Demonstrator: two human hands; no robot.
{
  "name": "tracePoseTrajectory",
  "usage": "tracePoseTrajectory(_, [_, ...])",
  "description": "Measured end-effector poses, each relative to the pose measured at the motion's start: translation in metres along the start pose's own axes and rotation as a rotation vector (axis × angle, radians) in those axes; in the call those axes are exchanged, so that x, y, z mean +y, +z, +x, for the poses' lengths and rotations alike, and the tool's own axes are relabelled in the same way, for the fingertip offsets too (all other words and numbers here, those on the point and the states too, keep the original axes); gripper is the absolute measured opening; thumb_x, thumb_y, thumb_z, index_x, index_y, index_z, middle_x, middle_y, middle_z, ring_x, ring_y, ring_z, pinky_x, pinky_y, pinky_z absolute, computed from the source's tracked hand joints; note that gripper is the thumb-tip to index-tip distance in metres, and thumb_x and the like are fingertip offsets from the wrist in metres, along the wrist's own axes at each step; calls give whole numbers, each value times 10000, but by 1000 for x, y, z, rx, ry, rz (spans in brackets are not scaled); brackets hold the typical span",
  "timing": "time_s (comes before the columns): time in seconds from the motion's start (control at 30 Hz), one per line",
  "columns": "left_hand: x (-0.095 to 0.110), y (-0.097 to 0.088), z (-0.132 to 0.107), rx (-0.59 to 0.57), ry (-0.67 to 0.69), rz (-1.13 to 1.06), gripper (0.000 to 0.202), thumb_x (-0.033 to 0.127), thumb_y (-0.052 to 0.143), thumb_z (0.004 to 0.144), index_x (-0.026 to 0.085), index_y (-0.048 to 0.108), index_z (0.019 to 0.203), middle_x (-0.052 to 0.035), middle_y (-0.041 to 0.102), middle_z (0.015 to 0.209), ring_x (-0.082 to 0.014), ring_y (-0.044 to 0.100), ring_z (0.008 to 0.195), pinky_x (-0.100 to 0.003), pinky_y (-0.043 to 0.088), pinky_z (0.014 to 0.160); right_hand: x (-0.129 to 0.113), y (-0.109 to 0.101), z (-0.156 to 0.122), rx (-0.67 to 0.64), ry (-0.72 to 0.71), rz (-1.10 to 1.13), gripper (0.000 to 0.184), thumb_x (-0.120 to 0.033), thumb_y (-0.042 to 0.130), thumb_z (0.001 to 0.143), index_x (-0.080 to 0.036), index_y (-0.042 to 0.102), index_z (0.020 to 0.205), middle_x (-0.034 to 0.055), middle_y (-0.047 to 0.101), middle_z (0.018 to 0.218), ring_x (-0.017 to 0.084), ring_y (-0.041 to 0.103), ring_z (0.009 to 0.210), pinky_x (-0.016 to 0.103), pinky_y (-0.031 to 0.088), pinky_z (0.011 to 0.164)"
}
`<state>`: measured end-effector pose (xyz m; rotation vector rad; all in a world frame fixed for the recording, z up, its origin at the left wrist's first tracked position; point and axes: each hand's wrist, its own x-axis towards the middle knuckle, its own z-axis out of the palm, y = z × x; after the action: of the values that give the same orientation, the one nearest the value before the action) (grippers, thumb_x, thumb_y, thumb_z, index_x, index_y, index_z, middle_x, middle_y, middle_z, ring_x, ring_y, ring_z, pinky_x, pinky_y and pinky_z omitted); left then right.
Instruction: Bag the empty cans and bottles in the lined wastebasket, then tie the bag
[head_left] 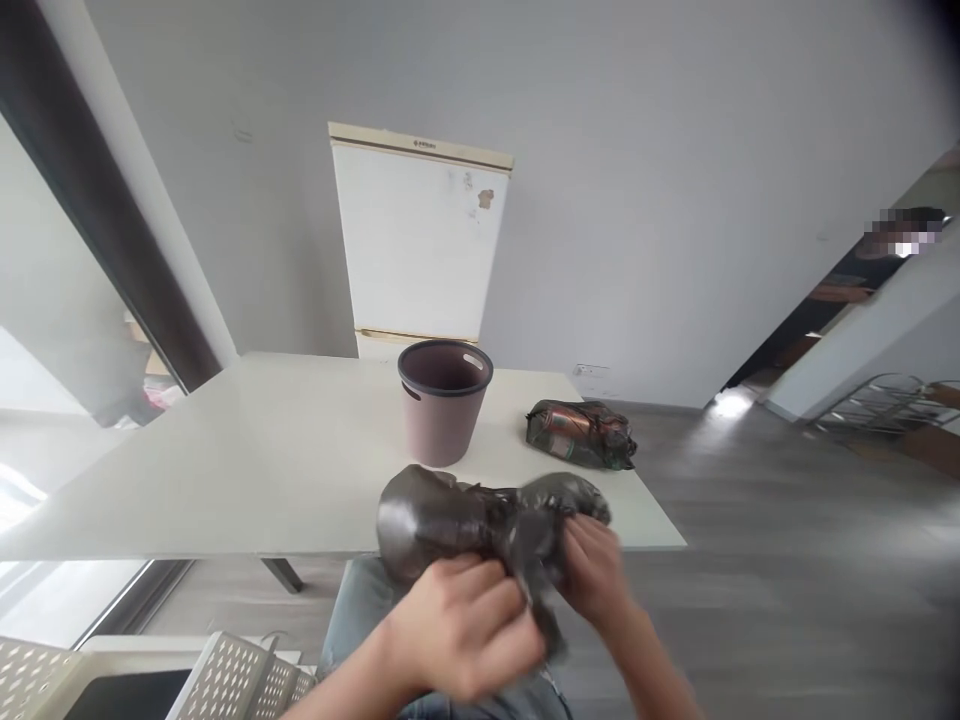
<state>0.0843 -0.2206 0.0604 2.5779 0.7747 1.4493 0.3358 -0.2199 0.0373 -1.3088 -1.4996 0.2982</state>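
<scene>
Head view: dark plastic bag (424,518) sits in front of the mauve bin (442,425), its bulging left end liable to knock it if swung, left hand (476,625) clenched on the plastic, right hand (596,570) gripping the crumpled right end, where hard pulling could tear it

waste bin (442,428): 1 | plastic bags (424,515): 2 | two-door refrigerator (420,240): 1 | table (285,450): 1 | bare hands (471,622): 2 | distant person (900,235): 1
</scene>
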Motion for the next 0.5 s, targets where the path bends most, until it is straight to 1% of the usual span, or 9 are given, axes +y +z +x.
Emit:
tracePoseTrajectory(0.03, [-2, 13, -12, -142, 27, 19, 144, 111, 528, 839, 233, 579, 898, -4, 596, 688, -157, 547, 573, -253, 436, 552, 5, 2, -6, -117, 77, 18, 253, -457, 673, 852, -219, 735, 791, 64, 705, 682, 211, 670, 639, 320, 548, 637])
tracePoseTrajectory(0.1, [-6, 32, -33, -320, -104, 14, 275, 27, 503, 742, 225, 564, 922, -10, 653, 733, -169, 596, 629, -248, 436, 581, 17, -7, -16, -255, 332, 76, 270, -441, 638, 892, -214, 784, 907, 98, 792, 890, 263, 755, 829, 348, 600, 734])
tracePoseTrajectory(0.17, [-8, 39, -45, -315, -316, -84, 257, 30, 498, 764, 226, 547, 922, 0, 641, 733, -163, 593, 630, -241, 412, 589, 29, -33, -23, -79, 602, 160, 334, -497, 672, 875, -218, 796, 1010, 112, 804, 1040, 301, 774, 913, 367, 626, 721])
tracePoseTrajectory(0.23, [-8, 36, -43, -199, -502, -195, 134, 94, 491, 878, 226, 514, 884, 17, 565, 689, -147, 539, 596, -238, 379, 590, 35, -64, -28, 211, 722, 209, 354, -525, 745, 820, -240, 797, 1023, 119, 794, 1083, 318, 774, 895, 364, 620, 629])
tracePoseTrajectory(0.3, [-11, 30, -27, -62, -658, -253, 163, 186, 466, 980, 223, 463, 822, 40, 455, 638, -130, 446, 564, -238, 340, 584, 28, -84, -34, 483, 588, 116, 335, -431, 808, 785, -313, 795, 1099, 99, 779, 1093, 317, 762, 926, 370, 619, 624])
tracePoseTrajectory(0.4, [-18, 27, 10, 34, -792, -310, 283, 288, 453, 1035, 221, 405, 764, 61, 329, 608, -114, 311, 550, -242, 266, 552, -8, -78, -48, 753, 49, -174, 689, -227, 801, 799, -550, 646, 1388, 28, 740, 1214, 327, 742, 1053, 450, 644, 725])
tracePoseTrajectory(0.43, [-19, 28, 21, 47, -796, -318, 280, 291, 455, 1034, 220, 411, 766, 64, 314, 605, -112, 289, 548, -243, 254, 545, -24, -67, -52, 745, -154, -213, 691, -200, 762, 816, -590, 641, 1373, 9, 745, 1187, 333, 751, 1014, 471, 645, 692])
tracePoseTrajectory(0.47, [-17, 29, 30, 53, -779, -320, 253, 278, 457, 1030, 217, 441, 784, 66, 325, 606, -111, 290, 547, -241, 259, 545, -38, -52, -55, 603, -262, -211, 618, -186, 704, 853, -585, 681, 1323, 1, 750, 1167, 330, 758, 997, 485, 653, 710])
tracePoseTrajectory(0.5, [-14, 30, 37, 52, -744, -323, 208, 252, 456, 1023, 214, 484, 820, 64, 362, 612, -111, 318, 548, -235, 283, 552, -50, -36, -56, 345, -295, -199, 524, -177, 647, 886, -520, 740, 1270, 6, 764, 1137, 313, 767, 977, 465, 663, 728])
